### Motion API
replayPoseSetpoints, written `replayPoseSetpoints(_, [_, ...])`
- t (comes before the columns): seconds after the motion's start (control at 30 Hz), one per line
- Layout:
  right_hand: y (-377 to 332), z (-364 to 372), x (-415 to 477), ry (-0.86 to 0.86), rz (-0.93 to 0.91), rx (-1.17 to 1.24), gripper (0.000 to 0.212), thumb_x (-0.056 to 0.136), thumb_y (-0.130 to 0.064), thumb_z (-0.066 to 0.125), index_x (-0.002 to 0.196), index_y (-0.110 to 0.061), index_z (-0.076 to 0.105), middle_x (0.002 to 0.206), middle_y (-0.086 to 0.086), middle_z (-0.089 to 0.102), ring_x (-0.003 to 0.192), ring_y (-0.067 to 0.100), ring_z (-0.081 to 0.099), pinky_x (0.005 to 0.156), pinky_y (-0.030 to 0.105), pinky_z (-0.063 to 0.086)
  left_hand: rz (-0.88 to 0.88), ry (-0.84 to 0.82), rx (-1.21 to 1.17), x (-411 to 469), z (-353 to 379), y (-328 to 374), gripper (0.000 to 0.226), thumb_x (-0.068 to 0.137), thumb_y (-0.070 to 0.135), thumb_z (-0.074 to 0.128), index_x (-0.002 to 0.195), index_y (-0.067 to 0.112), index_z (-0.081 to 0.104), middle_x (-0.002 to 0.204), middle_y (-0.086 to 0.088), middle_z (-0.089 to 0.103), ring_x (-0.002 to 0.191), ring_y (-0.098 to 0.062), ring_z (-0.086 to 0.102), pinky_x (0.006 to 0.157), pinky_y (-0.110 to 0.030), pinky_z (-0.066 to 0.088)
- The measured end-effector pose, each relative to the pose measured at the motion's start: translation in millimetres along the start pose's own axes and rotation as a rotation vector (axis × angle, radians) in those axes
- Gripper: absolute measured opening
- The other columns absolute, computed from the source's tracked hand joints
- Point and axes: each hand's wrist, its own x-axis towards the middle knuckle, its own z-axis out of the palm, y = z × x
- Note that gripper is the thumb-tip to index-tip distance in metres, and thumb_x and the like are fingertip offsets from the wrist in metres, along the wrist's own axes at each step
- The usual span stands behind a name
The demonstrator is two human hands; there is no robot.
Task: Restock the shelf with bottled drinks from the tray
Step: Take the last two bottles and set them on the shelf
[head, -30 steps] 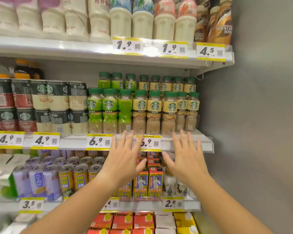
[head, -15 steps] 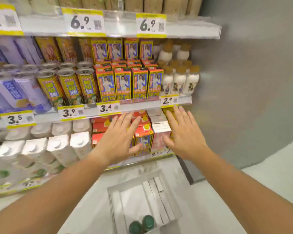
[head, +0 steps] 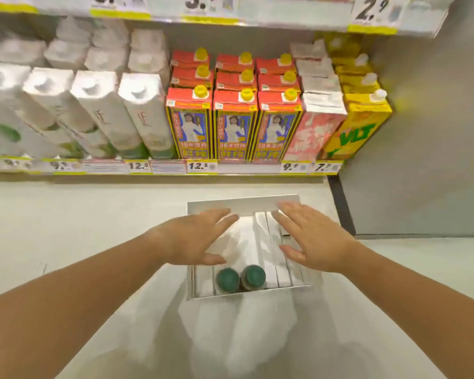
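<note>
Both hands hang palm-down over the tray (head: 244, 205), which sits on the floor (head: 66, 228) in front of the lowest shelf (head: 246, 168); the left hand (head: 195, 237) has its fingers (head: 219, 217) spread and flat, holding nothing; the right hand (head: 316, 239) is likewise splayed and empty. The two bottles (head: 240, 279), seen only as green caps, stand touching each other at the near end of the tray, just below and between the two hands; the rest of the tray looks bare.

The risks, as I judge them: the hands sit further forward than the caps, so a reach straight down would meet the tray's dividers rather than a bottle; the bottles stand so close together that fingers closing on one cap could nudge its neighbour over; a grip on the cap alone, rather than the body, could let a bottle slip on the lift. The tray looks light and glossy, so a sideways knock might slide it on the floor. The shelf straight ahead holds only cartons (head: 234, 127), packed tight; the bottles probably belong on a higher shelf, so they could easily be put in the wrong slot.
</note>
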Motion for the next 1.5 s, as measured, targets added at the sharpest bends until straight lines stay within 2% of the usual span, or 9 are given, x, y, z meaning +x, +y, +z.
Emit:
replayPoseSetpoints(0.13, [2, 47, 6, -0.185, -0.082, 0.228, 0.071, 0.096, -0.047, 0.05, 0.157, -0.029, 0.019, 0.165, -0.001, 0.023, 0.151, 0.016, 0.02, 0.117, 0.024, 0.009, 0.002, -0.304, 0.078, 4, 26, 7, 0.094, 0.081, 0.028, 0.07, 0.149, 0.032, 0.006, 0.147, 0.001, 0.033, 0.129, -0.023, 0.044, 0.09, -0.047, 0.053])
replayPoseSetpoints(0.23, [-11, 63, 16, -0.333, -0.079, 0.425, 0.072, 0.092, -0.031, 0.062, 0.154, -0.038, 0.025, 0.162, -0.011, 0.029, 0.147, 0.011, 0.026, 0.113, 0.021, 0.016, -0.04, -0.439, 0.051, 8, 39, 14, 0.088, 0.077, 0.019, 0.074, 0.146, 0.036, 0.021, 0.129, 0.004, 0.047, 0.109, -0.023, 0.056, 0.079, -0.046, 0.055])
replayPoseSetpoints(0.4, [-40, 77, 36, -0.539, 0.045, 0.794, 0.068, 0.084, -0.009, 0.072, 0.14, -0.041, 0.051, 0.146, -0.012, 0.052, 0.133, 0.014, 0.046, 0.105, 0.024, 0.035, -0.047, -0.389, -0.343, 24, 52, 22, 0.071, 0.075, 0.022, 0.081, 0.136, 0.03, 0.045, 0.125, 0.002, 0.058, 0.102, -0.014, 0.055, 0.083, -0.028, 0.046])
replayPoseSetpoints(0.6, [-44, 82, 43, -0.545, 0.071, 1.04, 0.061, 0.075, 0.01, 0.073, 0.121, -0.03, 0.068, 0.122, -0.009, 0.068, 0.108, 0.007, 0.061, 0.096, 0.028, 0.052, -0.051, -0.289, -0.53, 24, 65, 20, 0.06, 0.074, 0.019, 0.082, 0.128, 0.029, 0.057, 0.122, 0.007, 0.059, 0.109, -0.012, 0.056, 0.094, -0.027, 0.049])
replayPoseSetpoints(0.87, [-19, 60, 24, -0.387, 0.299, 1.299, 0.059, 0.074, 0.016, 0.074, 0.114, -0.027, 0.073, 0.109, -0.012, 0.073, 0.104, 0.001, 0.066, 0.083, 0.017, 0.054, -0.137, -0.158, -0.749, 19, 62, 14, 0.052, 0.069, 0.016, 0.084, 0.116, 0.03, 0.066, 0.11, 0.019, 0.065, 0.096, 0.0, 0.06, 0.075, -0.002, 0.044])
replayPoseSetpoints(1.07, [5, -18, 14, -0.192, 0.346, 1.463, 0.056, 0.07, 0.014, 0.075, 0.121, -0.007, 0.066, 0.107, 0.002, 0.072, 0.101, 0.013, 0.067, 0.083, 0.024, 0.054, -0.171, 0.043, -1.217, -5, -16, 10, 0.047, 0.067, 0.014, 0.087, 0.108, 0.026, 0.068, 0.109, 0.006, 0.071, 0.106, -0.017, 0.066, 0.089, -0.031, 0.055])
replayPoseSetpoints(1.17, [10, -72, 8, -0.097, 0.325, 1.54, 0.059, 0.063, 0.003, 0.073, 0.121, -0.005, 0.064, 0.11, 0.004, 0.073, 0.104, 0.014, 0.067, 0.085, 0.027, 0.052, -0.129, 0.144, -1.482, -17, -65, 10, 0.048, 0.072, 0.0, 0.077, 0.117, 0.009, 0.062, 0.108, -0.005, 0.069, 0.102, -0.02, 0.065, 0.088, -0.031, 0.052])
replayPoseSetpoints(1.3, [10, -147, -4, 0.083, 0.313, 1.616, 0.057, 0.064, 0.0, 0.072, 0.119, -0.008, 0.064, 0.112, 0.005, 0.074, 0.108, 0.019, 0.067, 0.091, 0.03, 0.051, -0.057, 0.283, -1.666, -29, -138, 10, 0.058, 0.068, 0.006, 0.078, 0.124, 0.008, 0.06, 0.121, -0.016, 0.064, 0.11, -0.03, 0.06, 0.102, -0.05, 0.042])
replayPoseSetpoints(1.5, [4, -251, -27, 0.441, 0.3, 1.726, 0.059, 0.075, -0.01, 0.066, 0.133, -0.005, 0.056, 0.133, 0.027, 0.061, 0.123, 0.043, 0.057, 0.106, 0.053, 0.042, 0.181, 0.465, -1.731, -38, -247, 25, 0.068, 0.072, 0.019, 0.083, 0.134, 0.009, 0.055, 0.123, -0.012, 0.067, 0.103, -0.023, 0.065, 0.082, -0.038, 0.05])
